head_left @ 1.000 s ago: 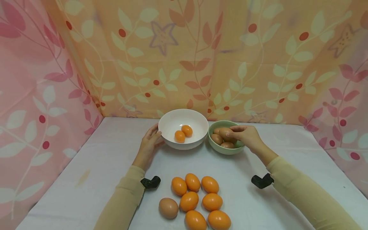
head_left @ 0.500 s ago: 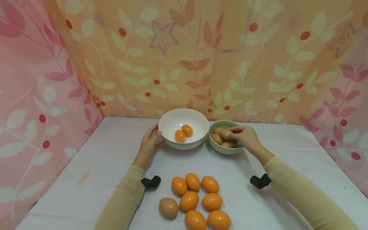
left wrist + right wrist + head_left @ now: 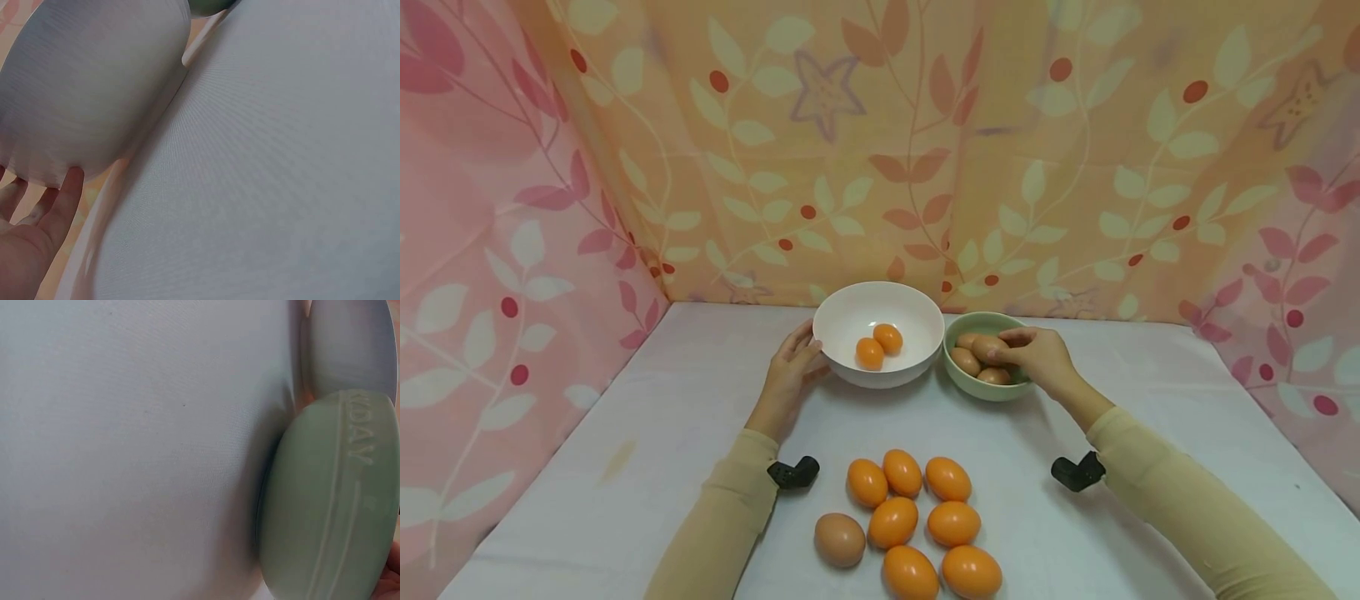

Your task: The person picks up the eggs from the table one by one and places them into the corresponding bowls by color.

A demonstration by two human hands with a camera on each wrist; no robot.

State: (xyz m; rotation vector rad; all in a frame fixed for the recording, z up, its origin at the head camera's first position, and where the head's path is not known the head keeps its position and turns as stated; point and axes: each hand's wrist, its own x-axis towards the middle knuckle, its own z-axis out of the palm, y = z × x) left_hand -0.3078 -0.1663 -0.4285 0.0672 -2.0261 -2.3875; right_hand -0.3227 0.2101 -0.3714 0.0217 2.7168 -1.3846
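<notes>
A white bowl (image 3: 880, 379) with two orange eggs (image 3: 878, 346) inside stands toward the back of the table. The fingertips of my left hand (image 3: 788, 371) rest against its left outer side; the left wrist view shows those fingers (image 3: 62, 206) extended to the bowl's wall. Right beside it is a pale green bowl (image 3: 992, 393) holding several brown eggs (image 3: 965, 361). Over this bowl's right side, my right hand (image 3: 1043, 358) pinches one brown egg (image 3: 988, 350) among the others. In the right wrist view the green bowl's wall hides most of that hand (image 3: 390, 575).
Several orange eggs (image 3: 953, 523) lie grouped on the white-covered table (image 3: 625, 500) at the front, with a single brown egg (image 3: 839, 540) to their left. A leaf-patterned cloth (image 3: 880, 150) hangs behind the bowls and along both sides.
My right hand and forearm have shifted slightly left, and the pinched egg sits a little deeper among the others. The left hand and white bowl stay put.
</notes>
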